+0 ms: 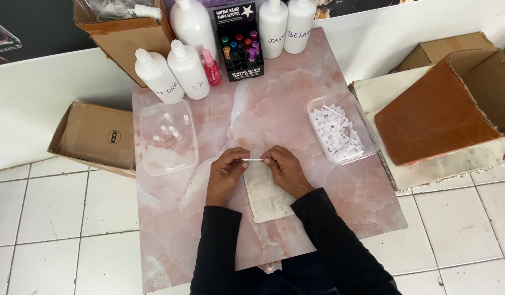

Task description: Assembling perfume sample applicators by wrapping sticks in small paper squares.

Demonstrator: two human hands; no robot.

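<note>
— While both hands sit together at the middle of the frame, what are they holding?

— A thin white tube [253, 160], lying level between them. The left hand [226, 173] has its fingertips pinched shut on one end, and the right hand [284, 170] is pinched on the other end — both closed tight, nothing else in them that I can make out.

— And underneath?

— A pale folded cloth [265, 194] lies on the pink marbled table [274, 104], just below the hands and running toward the lower edge. The tube is held just above its upper end; whether it touches the cloth I cannot tell.

— What's off to the sides?

— Right of centre there's a clear plastic tray [343, 127] heaped with small white pump parts. Left of centre, a second clear container [163, 136] with a few small clear vials in it. Both are well apart from the hands.

— And along the top?

— White plastic bottles [173, 71] stand at the upper left of the table with a small pink spray bottle [211, 68] beside them. Next to that is a black display box [240, 43] filled with little coloured-capped vials, then two more tall white bottles [285, 24]. A brown carton [124, 33] sits in the upper left corner.

— Anything off the table?

— An open cardboard box [454, 104] tipped on its side at the right — and a flat one [94, 136] on the white tiled floor at the left.
</note>
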